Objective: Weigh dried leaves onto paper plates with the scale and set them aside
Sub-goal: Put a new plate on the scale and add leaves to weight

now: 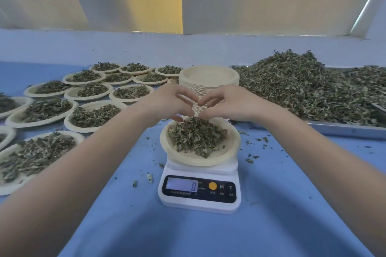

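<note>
Blue cloth covered the tabletop, and the scale sat at its middle with a paper plate of dried leaves on top. I had my left hand and right hand over the far edge of that plate, fingers loosely curled; whether they pinched any leaves I could not tell. The display seemed to read zero, so I judged it best to add small pinches and let it settle. Filled plates lay left of the scale, spare plates behind, the leaf pile right.
</note>
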`<state>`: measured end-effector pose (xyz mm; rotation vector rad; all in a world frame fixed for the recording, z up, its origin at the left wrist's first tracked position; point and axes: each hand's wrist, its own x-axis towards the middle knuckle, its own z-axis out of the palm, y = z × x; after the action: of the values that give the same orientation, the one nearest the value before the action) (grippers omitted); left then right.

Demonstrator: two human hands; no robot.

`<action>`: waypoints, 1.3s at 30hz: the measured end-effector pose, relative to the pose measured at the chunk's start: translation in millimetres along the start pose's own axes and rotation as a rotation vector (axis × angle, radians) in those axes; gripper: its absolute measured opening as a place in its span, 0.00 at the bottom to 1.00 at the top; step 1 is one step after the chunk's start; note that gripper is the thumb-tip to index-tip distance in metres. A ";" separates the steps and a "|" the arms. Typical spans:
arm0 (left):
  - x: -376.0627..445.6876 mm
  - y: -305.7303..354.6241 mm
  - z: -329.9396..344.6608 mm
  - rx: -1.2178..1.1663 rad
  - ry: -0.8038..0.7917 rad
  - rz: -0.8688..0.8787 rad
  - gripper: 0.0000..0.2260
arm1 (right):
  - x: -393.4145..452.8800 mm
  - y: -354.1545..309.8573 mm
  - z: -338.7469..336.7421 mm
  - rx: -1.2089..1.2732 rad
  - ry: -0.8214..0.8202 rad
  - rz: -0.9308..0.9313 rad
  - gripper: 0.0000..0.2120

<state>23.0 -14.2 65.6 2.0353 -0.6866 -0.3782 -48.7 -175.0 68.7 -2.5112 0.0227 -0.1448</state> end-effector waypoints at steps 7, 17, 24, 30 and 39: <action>-2.7 -0.1 8.2 -0.046 -0.024 0.110 0.14 | -1.2 5.5 7.4 0.067 0.058 -0.030 0.09; -5.9 -3.8 16.5 -0.073 0.023 0.157 0.14 | -9.0 24.7 4.1 0.091 0.055 -0.018 0.13; 3.0 14.8 32.4 -0.043 -0.006 0.195 0.14 | -15.9 35.5 -7.3 0.049 0.046 0.005 0.16; -1.8 -7.1 29.5 0.074 0.219 0.224 0.15 | -30.1 55.1 -9.0 0.002 -0.221 0.061 0.55; -33.9 -63.8 47.4 -0.078 0.260 -0.128 0.25 | -38.2 70.3 17.1 0.012 -0.235 0.024 0.67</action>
<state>-7.9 0.7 -13.7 2.0136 -0.3780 -0.2043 -83.6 -220.1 9.9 -2.4988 -0.0437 0.1603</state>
